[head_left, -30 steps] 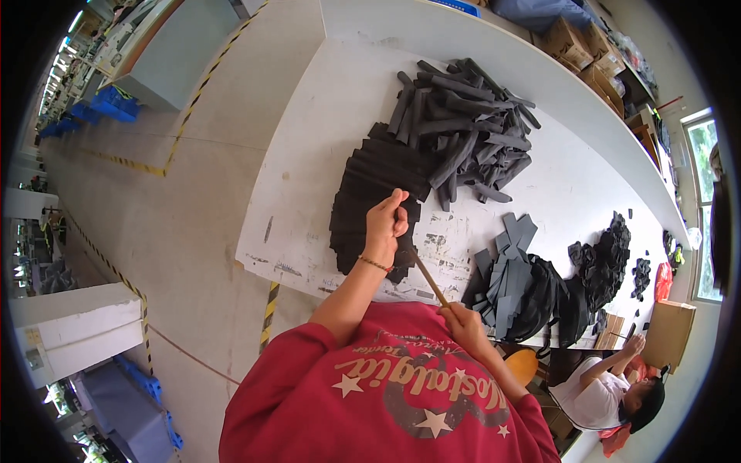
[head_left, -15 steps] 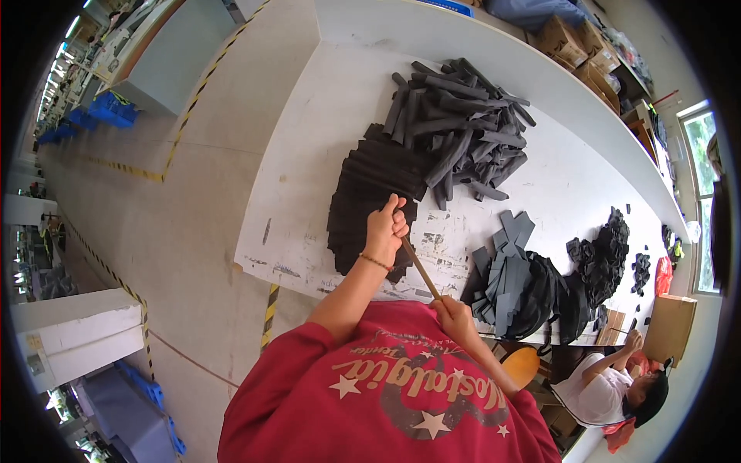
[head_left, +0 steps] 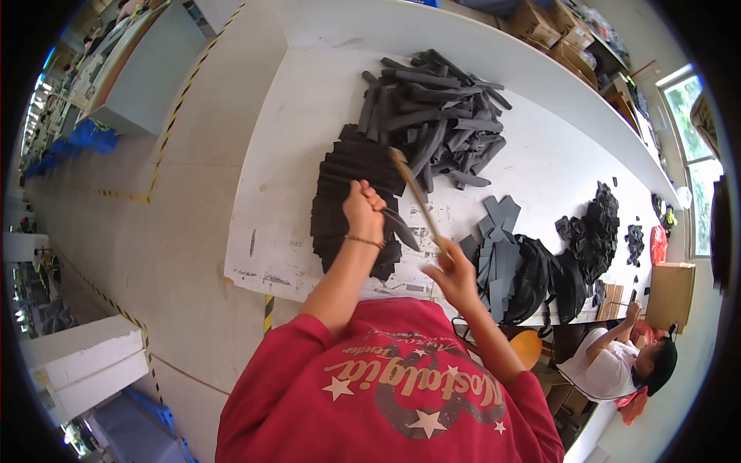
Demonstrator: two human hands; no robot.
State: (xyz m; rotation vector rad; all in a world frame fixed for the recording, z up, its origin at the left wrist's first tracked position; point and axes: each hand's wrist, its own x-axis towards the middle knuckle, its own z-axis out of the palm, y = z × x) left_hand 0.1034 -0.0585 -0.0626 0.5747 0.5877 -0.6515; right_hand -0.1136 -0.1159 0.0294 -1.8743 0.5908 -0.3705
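Note:
Over a fanned stack of flat black fabric pieces (head_left: 340, 174), my left hand (head_left: 363, 212) is closed around a black fabric piece (head_left: 403, 233), whose tapered end sticks out to the right. My right hand (head_left: 457, 274) pinches the lower end of a wooden stick (head_left: 421, 197) between thumb and fingers, with other fingers loosely spread. The stick slants up and left, a little blurred, its far tip by the right edge of the stack. Behind the stack lies a heap of black rolled fabric tubes (head_left: 440, 116) on the white table (head_left: 266, 170).
To the right lie dark grey flat strips (head_left: 498, 255), black curved pieces (head_left: 529, 278) and a heap of small black pieces (head_left: 594, 235). A raised white board (head_left: 478, 42) borders the table's far side. Another person (head_left: 617, 355) sits at the right by a cardboard box (head_left: 670, 297).
The stick has come out of my left fist and swung up and left in my right hand. A black fabric piece now shows in my left hand. My head view has shifted slightly.

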